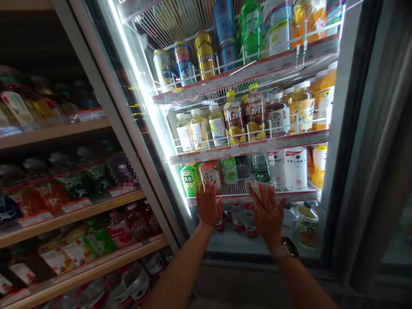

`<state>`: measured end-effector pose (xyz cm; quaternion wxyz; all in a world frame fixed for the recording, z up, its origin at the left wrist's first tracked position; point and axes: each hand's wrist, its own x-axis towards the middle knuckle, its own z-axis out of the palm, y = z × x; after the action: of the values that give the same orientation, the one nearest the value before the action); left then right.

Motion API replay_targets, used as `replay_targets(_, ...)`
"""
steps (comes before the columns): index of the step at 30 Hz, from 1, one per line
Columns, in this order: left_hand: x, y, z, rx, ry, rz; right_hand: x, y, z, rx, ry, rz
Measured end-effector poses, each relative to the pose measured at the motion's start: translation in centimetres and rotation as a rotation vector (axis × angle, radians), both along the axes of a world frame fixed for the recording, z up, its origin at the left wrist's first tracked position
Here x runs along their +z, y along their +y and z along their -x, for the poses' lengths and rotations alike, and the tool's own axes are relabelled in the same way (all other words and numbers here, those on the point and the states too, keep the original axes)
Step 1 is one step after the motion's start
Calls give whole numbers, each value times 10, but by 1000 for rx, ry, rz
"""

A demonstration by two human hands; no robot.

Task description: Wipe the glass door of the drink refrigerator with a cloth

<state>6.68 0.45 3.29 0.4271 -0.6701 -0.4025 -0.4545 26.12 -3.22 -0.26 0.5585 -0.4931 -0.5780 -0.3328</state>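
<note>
My left hand [208, 205] lies flat with its fingers stretched upward against what looks like the clear glass door [238, 246] of a lit drinks fridge, in front of the lower shelf. Behind its fingertips stand a green carton [189, 179] and a reddish carton [210, 172]. My right hand [268, 214], with a dark watch [290, 247] at the wrist, presses a crumpled pale cloth [255, 187] to the same surface; whether it is fabric or paper is unclear. A clear green-labelled bottle [260, 168] stands just beyond that cloth.
Inside the fridge, wire shelves carry cans [205, 55], tea bottles [234, 116] and white packs [295, 168]. At left, an open wooden shelf [80, 210] holds more bottles. A dark door frame [350, 141] runs down the right side.
</note>
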Motion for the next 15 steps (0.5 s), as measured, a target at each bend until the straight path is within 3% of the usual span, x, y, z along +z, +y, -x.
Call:
replay_targets(5,-1,2,0,-18,-15,-2,-24,-8,-80,-85,128,64)
replay_targets(8,-2,3,0,-21,-27,7,-38,-8,-109,-161,232,60)
replay_targets(11,-2,2,0,-27,-28,8,-37,-5,-113,-170,320,51)
replay_targets(15,2,-2,-2,-50,-19,9,-14,0,-77,-120,407,9)
